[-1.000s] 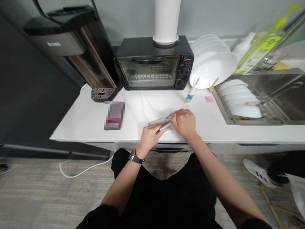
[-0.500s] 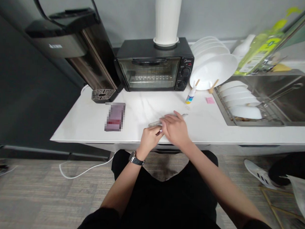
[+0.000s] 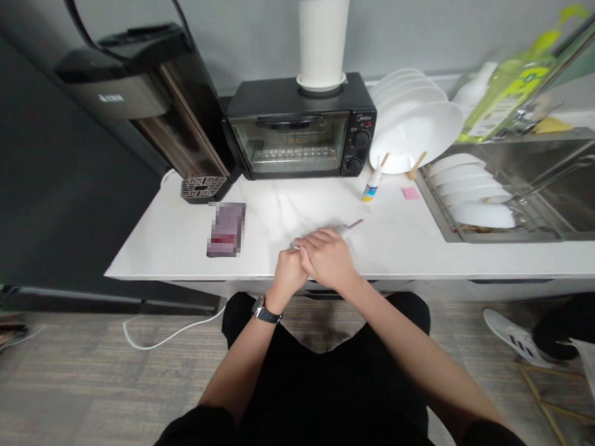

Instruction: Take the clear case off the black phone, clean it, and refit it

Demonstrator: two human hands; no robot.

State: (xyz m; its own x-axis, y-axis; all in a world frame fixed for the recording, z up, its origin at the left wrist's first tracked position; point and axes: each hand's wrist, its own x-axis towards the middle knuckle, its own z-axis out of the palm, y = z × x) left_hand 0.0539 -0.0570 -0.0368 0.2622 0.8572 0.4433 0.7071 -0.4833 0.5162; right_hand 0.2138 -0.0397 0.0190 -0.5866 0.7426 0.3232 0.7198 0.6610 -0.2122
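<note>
My left hand (image 3: 290,272) is closed near the counter's front edge, gripping something thin and greyish that is mostly hidden. Over its fingertips lies my right hand (image 3: 327,256), its fingers pressed together and curled across the same thing. A thin brownish-grey strip (image 3: 356,223) sticks out beyond the right hand, with a pale, see-through part beside it; its kind cannot be made out. Behind the hands a small white bottle (image 3: 372,185) with a blue and yellow label stands upright. A pink sticky note (image 3: 410,193) lies to its right.
A blurred-out purple item (image 3: 227,230) lies left on the white counter (image 3: 170,244). Behind stand a drinks dispenser (image 3: 203,128), a toaster oven (image 3: 301,129) bearing a white pot (image 3: 323,42), and plates (image 3: 418,133). Bowls (image 3: 483,213) sit in the sink (image 3: 561,222). Another person's shoe (image 3: 515,338) shows lower right.
My right hand has slid left and slightly nearer, now covering more of my left hand's fingers. The protruding strip has turned to point more upward. The view has shifted slightly.
</note>
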